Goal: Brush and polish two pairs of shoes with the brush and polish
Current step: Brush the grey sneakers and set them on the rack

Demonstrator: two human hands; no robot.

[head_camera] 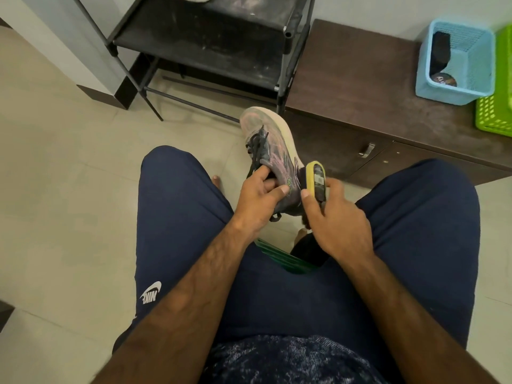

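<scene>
One blue basket holds a round tin.

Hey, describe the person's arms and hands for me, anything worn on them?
The left forearm and right forearm are bare and hairy, no sleeves showing. The left hand and right hand wear no gloves; no watch, bracelet or ring shows.

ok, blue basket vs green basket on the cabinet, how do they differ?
The blue basket has fine mesh walls; the green basket has larger square holes. The blue basket shows whole; the green basket is cut off by the frame edge. The blue basket holds a dark object and a round tin; the green basket's inside is out of view. Both stand next to each other on the brown cabinet top.
</scene>
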